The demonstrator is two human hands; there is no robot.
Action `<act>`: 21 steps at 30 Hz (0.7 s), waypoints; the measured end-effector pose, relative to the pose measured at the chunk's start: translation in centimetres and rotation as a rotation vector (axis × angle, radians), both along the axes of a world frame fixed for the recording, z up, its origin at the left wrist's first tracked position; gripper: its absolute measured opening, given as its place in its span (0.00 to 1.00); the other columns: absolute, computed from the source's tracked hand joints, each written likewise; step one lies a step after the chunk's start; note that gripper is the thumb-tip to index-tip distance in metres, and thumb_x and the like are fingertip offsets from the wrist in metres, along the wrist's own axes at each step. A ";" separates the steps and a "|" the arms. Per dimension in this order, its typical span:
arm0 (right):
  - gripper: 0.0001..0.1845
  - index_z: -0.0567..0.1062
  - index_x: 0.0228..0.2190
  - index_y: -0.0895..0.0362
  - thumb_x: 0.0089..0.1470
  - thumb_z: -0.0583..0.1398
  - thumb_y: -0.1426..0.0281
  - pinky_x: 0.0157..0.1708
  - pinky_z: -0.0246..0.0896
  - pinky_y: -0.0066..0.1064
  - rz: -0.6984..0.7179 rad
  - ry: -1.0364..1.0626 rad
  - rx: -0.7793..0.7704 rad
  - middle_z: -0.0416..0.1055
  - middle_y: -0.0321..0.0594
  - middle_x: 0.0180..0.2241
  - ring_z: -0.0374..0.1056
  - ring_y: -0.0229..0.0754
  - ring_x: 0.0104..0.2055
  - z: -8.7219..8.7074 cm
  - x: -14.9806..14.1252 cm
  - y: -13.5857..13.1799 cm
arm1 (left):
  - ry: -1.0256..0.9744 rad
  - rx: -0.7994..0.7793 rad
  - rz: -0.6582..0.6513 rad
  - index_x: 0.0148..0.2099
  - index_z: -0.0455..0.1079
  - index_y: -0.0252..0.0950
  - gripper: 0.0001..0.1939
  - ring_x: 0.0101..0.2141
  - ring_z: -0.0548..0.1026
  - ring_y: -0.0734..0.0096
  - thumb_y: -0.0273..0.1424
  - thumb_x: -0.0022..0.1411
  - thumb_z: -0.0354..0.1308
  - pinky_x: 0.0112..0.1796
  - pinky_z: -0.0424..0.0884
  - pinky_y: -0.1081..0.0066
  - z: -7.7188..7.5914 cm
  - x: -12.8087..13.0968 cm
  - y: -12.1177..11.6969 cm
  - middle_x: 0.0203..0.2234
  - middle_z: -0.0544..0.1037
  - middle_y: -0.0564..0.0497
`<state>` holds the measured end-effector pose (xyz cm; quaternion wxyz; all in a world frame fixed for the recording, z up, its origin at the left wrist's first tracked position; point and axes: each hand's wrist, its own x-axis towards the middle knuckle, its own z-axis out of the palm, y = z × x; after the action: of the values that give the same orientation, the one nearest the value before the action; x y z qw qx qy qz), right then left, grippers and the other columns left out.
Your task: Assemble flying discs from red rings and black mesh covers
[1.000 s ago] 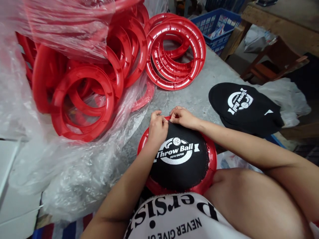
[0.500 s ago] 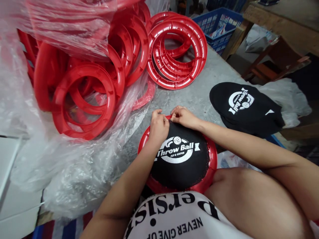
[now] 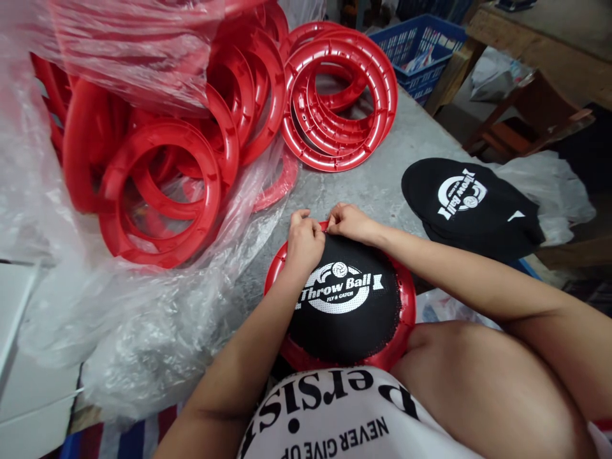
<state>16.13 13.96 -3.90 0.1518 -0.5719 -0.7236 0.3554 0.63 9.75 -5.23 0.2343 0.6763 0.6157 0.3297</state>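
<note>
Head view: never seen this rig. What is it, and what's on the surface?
No machine: a person's bare left hand and right hand. The camera is worn on the head, facing forward and down; every picture comes from it. Both hands' fingers meet at the far edge of a black printed disc set in a red ring; their exact grip is hidden. On the grey table: loose red rings, some under clear plastic. More black printed pieces lie right.

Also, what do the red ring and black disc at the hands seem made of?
Red ring: glossy, probably hard plastic; bright highlights, small moulded notches. Black disc: matte, likely mesh or other fabric; dull surface, tiny dots in the white print.
</note>
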 end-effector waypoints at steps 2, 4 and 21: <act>0.05 0.73 0.22 0.57 0.48 0.62 0.76 0.39 0.61 0.29 -0.013 -0.030 -0.005 0.73 0.39 0.33 0.67 0.40 0.36 0.0 -0.1 0.0 | -0.028 0.024 0.017 0.38 0.70 0.36 0.11 0.57 0.71 0.56 0.17 0.55 0.54 0.62 0.65 0.55 -0.2 0.0 0.0 0.53 0.69 0.40; 0.04 0.75 0.27 0.57 0.49 0.62 0.78 0.41 0.62 0.30 -0.017 0.007 0.017 0.73 0.39 0.35 0.67 0.40 0.37 -0.3 0.2 0.0 | -0.081 0.048 0.021 0.42 0.71 0.36 0.15 0.57 0.70 0.59 0.17 0.56 0.52 0.62 0.65 0.56 -0.5 -0.1 0.1 0.54 0.69 0.41; 0.12 0.77 0.40 0.55 0.52 0.64 0.74 0.55 0.58 0.43 0.048 -0.119 0.125 0.73 0.45 0.45 0.65 0.51 0.50 -0.4 4.1 -2.3 | 0.715 0.056 -0.160 0.42 0.77 0.33 0.11 0.56 0.65 0.42 0.35 0.64 0.59 0.57 0.60 0.42 3.5 -1.7 -4.4 0.51 0.73 0.35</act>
<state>20.24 11.70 -4.35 0.1355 -0.5639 -0.7655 0.2787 -1.05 5.31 -1.72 0.0108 0.8008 0.5947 0.0700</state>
